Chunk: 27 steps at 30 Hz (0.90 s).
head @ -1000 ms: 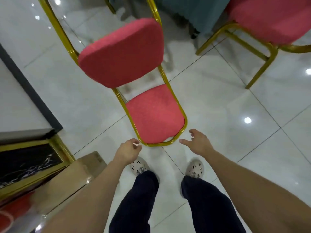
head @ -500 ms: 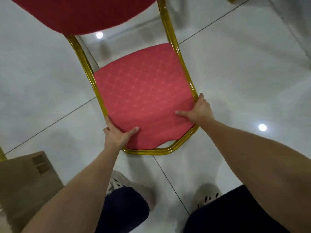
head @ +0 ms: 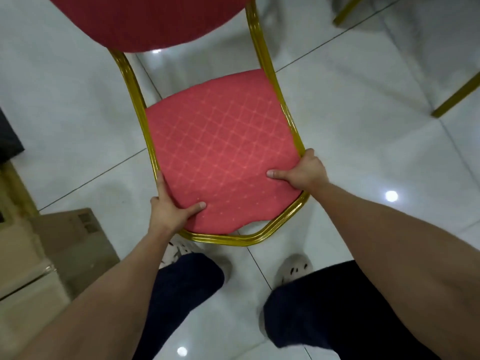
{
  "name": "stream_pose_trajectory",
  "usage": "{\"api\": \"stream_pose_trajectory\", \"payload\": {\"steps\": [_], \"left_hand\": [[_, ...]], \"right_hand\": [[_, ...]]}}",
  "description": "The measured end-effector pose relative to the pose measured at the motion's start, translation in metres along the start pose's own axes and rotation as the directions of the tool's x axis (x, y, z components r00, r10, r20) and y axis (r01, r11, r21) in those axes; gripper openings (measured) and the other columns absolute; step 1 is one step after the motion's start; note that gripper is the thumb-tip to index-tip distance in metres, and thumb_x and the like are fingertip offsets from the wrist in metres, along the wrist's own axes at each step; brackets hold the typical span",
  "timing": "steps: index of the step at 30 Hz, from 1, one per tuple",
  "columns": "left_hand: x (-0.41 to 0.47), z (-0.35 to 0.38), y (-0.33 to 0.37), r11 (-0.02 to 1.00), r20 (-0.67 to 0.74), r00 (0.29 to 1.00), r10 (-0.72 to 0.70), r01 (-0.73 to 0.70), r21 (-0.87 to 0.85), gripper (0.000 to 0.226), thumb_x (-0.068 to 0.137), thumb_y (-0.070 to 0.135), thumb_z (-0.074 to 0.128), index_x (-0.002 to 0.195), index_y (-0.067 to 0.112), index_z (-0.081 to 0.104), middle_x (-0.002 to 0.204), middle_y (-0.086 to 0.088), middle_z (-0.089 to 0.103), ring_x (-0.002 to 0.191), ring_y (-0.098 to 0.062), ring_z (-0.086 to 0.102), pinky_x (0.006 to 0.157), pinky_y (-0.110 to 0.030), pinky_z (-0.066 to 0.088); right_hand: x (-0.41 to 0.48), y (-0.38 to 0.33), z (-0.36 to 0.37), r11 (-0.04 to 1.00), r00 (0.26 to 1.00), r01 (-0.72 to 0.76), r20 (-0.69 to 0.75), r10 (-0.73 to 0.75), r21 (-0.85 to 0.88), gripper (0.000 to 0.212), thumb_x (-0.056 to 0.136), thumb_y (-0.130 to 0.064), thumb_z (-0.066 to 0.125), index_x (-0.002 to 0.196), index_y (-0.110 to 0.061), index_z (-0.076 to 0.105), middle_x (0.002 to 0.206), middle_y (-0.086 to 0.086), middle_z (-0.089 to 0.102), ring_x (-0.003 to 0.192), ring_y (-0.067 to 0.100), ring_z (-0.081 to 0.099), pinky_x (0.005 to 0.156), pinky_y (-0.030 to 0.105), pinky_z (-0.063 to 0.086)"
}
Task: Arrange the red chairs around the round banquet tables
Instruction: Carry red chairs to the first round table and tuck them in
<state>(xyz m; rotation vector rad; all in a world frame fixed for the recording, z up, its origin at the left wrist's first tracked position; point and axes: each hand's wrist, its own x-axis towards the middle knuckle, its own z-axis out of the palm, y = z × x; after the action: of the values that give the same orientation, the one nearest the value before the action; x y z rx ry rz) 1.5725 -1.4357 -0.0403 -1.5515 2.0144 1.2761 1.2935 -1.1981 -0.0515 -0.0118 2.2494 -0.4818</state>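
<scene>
Bright overhead light; lamp glare spots on glossy floor [head: 363, 157]; soft motion blur, edges distorted.

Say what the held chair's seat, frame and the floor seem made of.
Seat: woven red fabric, matte, lighter diamond pattern. Frame: probably metal tubing, shiny ribbed gold finish. Floor: glossy pale tile, perhaps ceramic; joint lines and lamp reflections show.

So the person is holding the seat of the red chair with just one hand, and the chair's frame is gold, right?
Not quite: it's both hands, not one. The head view shows the left hand holding the front left corner of the red chair seat and the right hand holding its right edge. The frame is gold, as you said.
</scene>
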Motion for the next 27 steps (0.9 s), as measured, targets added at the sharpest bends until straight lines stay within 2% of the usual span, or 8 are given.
{"api": "stream_pose_trajectory", "payload": {"steps": [7, 10, 15, 19, 21, 23, 25, 27], "left_hand": [[-0.146, -0.107, 0.076, 0.997, 0.089, 0.995, -0.035, 0.028, 0.072, 0.15, 0.049, 0.076, 0.097, 0.166, 0.052, 0.007, 0.156, -0.003, 0.055, 0.136, -0.034, 0.06, 0.112, -0.055, 0.053], [-0.202, -0.158, 0.11, 0.994, 0.092, 0.992, -0.082, 0.075, 0.079, 0.142, 0.05, 0.076, 0.097, 0.166, 0.042, 0.022, 0.154, 0.001, 0.057, 0.136, -0.031, 0.061, 0.112, -0.05, 0.053], [-0.269, -0.253, 0.174, 0.992, 0.015, 0.994, -0.113, 0.112, 0.052, 0.12, 0.057, 0.071, 0.097, 0.157, 0.026, 0.046, 0.144, 0.001, 0.064, 0.119, -0.022, 0.065, 0.103, -0.04, 0.054], [-0.294, -0.321, 0.226, 0.996, -0.124, 0.988, -0.094, 0.092, -0.016, 0.092, 0.066, 0.068, 0.093, 0.141, 0.026, 0.062, 0.12, 0.004, 0.064, 0.102, -0.02, 0.062, 0.093, -0.038, 0.054], [-0.299, -0.35, 0.246, 0.991, -0.201, 0.977, -0.064, 0.039, -0.129, 0.063, 0.081, 0.058, 0.086, 0.129, 0.022, 0.069, 0.12, 0.0, 0.069, 0.106, -0.024, 0.067, 0.09, -0.037, 0.054], [-0.303, -0.375, 0.266, 0.973, -0.24, 0.971, -0.018, -0.038, -0.228, 0.04, 0.094, 0.048, 0.069, 0.121, 0.018, 0.074, 0.117, -0.004, 0.071, 0.113, -0.029, 0.067, 0.081, -0.032, 0.047], [-0.305, -0.395, 0.283, 0.952, -0.218, 0.975, 0.049, -0.112, -0.286, 0.038, 0.09, 0.03, 0.055, 0.114, 0.013, 0.078, 0.123, -0.008, 0.07, 0.117, -0.031, 0.064, 0.079, -0.027, 0.045], [-0.303, -0.414, 0.292, 0.95, -0.162, 0.975, 0.152, -0.189, -0.25, 0.05, 0.082, 0.004, 0.048, 0.12, 0.013, 0.078, 0.145, -0.021, 0.059, 0.124, -0.031, 0.06, 0.091, -0.031, 0.052]], "right_hand": [[-0.162, -0.04, -0.106, 0.996, 0.996, -0.08, 0.04, 0.082, -0.029, 0.141, 0.038, -0.095, 0.084, 0.144, -0.011, 0.041, 0.135, 0.01, 0.059, 0.123, 0.035, 0.062, 0.092, 0.046, 0.058], [-0.23, -0.065, -0.148, 0.994, 0.994, -0.105, 0.026, 0.106, -0.011, 0.137, 0.043, -0.096, 0.081, 0.142, -0.009, 0.042, 0.135, 0.012, 0.06, 0.123, 0.036, 0.062, 0.095, 0.048, 0.058], [-0.328, -0.134, -0.211, 0.992, 0.993, -0.118, -0.018, 0.119, 0.044, 0.128, 0.052, -0.088, 0.085, 0.141, -0.006, 0.042, 0.136, 0.014, 0.063, 0.124, 0.037, 0.064, 0.094, 0.045, 0.056], [-0.384, -0.195, -0.245, 0.992, 0.988, -0.061, -0.131, 0.076, 0.112, 0.107, 0.071, -0.072, 0.087, 0.148, -0.014, 0.041, 0.14, 0.019, 0.054, 0.12, 0.041, 0.064, 0.1, 0.047, 0.054], [-0.404, -0.224, -0.254, 0.993, 0.991, -0.008, -0.134, 0.024, 0.119, 0.084, 0.083, -0.062, 0.082, 0.151, -0.025, 0.048, 0.141, 0.017, 0.047, 0.115, 0.04, 0.065, 0.103, 0.044, 0.053], [-0.418, -0.253, -0.261, 0.991, 0.992, 0.04, -0.123, -0.024, 0.127, 0.059, 0.093, -0.053, 0.07, 0.147, -0.031, 0.06, 0.145, 0.014, 0.044, 0.121, 0.039, 0.063, 0.111, 0.043, 0.05], [-0.428, -0.279, -0.268, 0.992, 0.984, 0.101, -0.152, -0.089, 0.071, 0.046, 0.1, -0.05, 0.052, 0.139, -0.032, 0.069, 0.157, 0.016, 0.041, 0.143, 0.04, 0.045, 0.122, 0.047, 0.037], [-0.435, -0.297, -0.271, 0.967, 0.938, 0.244, -0.234, -0.254, -0.071, 0.054, 0.106, -0.055, 0.036, 0.126, -0.027, 0.077, 0.16, 0.016, 0.046, 0.156, 0.036, 0.028, 0.127, 0.053, 0.02]]}}
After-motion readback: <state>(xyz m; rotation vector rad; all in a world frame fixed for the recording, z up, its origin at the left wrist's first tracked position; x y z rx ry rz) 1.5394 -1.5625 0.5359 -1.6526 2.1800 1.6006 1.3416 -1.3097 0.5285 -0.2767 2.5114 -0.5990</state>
